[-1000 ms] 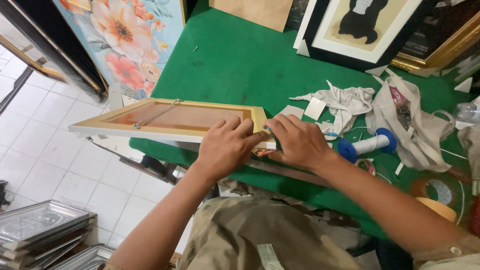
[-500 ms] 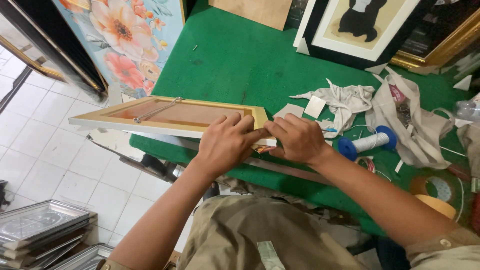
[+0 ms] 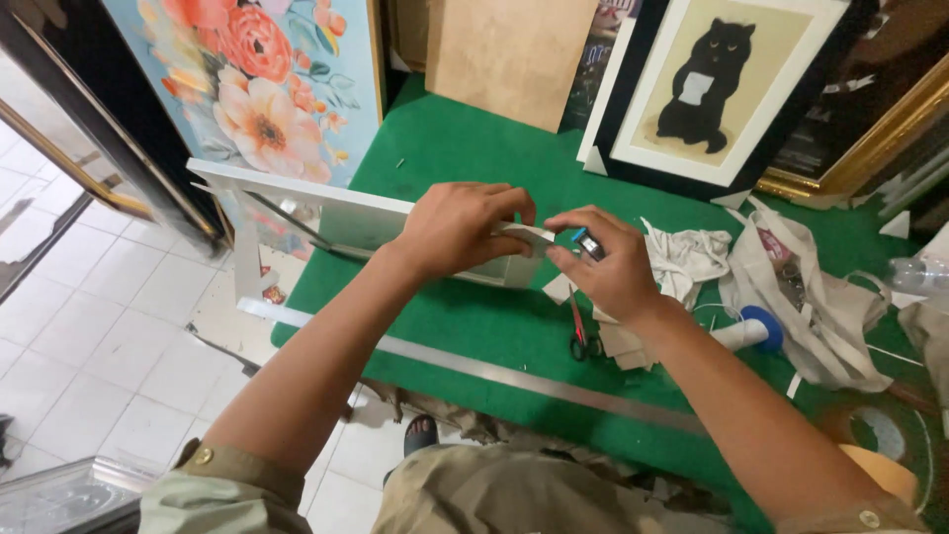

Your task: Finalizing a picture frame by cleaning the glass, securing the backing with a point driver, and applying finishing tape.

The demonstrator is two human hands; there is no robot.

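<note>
My left hand [image 3: 460,227] grips the right corner of a white picture frame [image 3: 326,213], which is raised off the green table [image 3: 465,316] and sticks out to the left over the floor. Close to that same corner, my right hand [image 3: 613,272] pinches a small blue tool [image 3: 585,240] between thumb and fingers. The two hands nearly touch at the corner. What the tool's tip does is hidden by my fingers.
Red-handled scissors [image 3: 578,338] and paper scraps lie under my right hand. A long metal ruler [image 3: 494,371] runs along the table's near edge. A white cloth [image 3: 692,252], a beige bag [image 3: 806,292], a blue-capped roll [image 3: 756,331], a cat picture [image 3: 727,79], a flower painting [image 3: 267,84] and a cardboard sheet [image 3: 509,54] surround the table.
The frame lay flat with its wooden side up and both hands pressing on its corner. It is now lifted and turned white side up, and my right hand holds the small blue tool.
</note>
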